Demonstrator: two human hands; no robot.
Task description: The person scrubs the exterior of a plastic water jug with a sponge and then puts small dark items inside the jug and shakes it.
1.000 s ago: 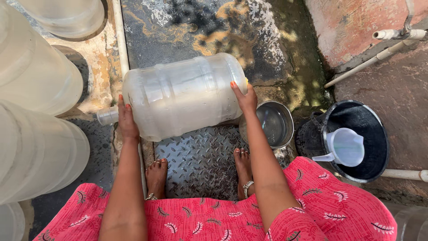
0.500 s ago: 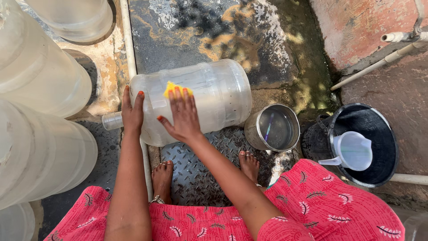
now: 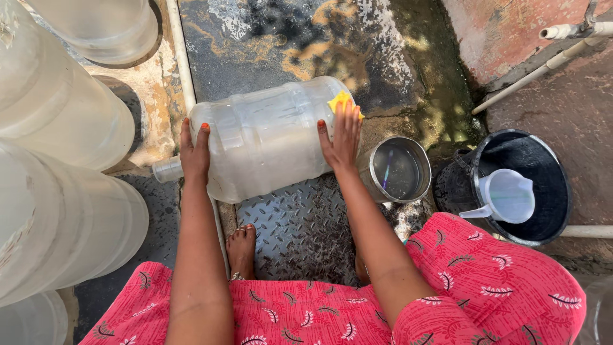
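A big clear water jug [image 3: 268, 137] lies on its side on the wet ground, right between the two hands, with its small neck pointing out past the left hand. It lies flat like this so its round side faces up and is easy to reach. The left hand [image 3: 194, 152] rests flat near the neck end, fingers spread a little over the curve, and it looks like it is there to stop the jug from rolling. The right hand [image 3: 341, 137] is at the other end, near the jug's bottom, with its fingers pressed flat on a yellow sponge [image 3: 340, 102]. The sponge is squashed between the fingers and the jug, so only a bit of yellow pokes out past the fingertips. Just beside the right wrist sits a round metal pot [image 3: 397, 169] with water in it, close enough to reach without moving. Farther out past the right arm is a black bucket [image 3: 555, 191] with a clear plastic jug with a handle [image 3: 507, 197] resting inside it. Out past the left arm, more big clear jugs [image 3: 57, 121] wait together in a bunch. The person crouches on a bumpy metal plate [image 3: 300, 236], and a bare foot [image 3: 241, 249] shows on it between the arms. A red patterned dress [image 3: 485, 287] covers the knees.
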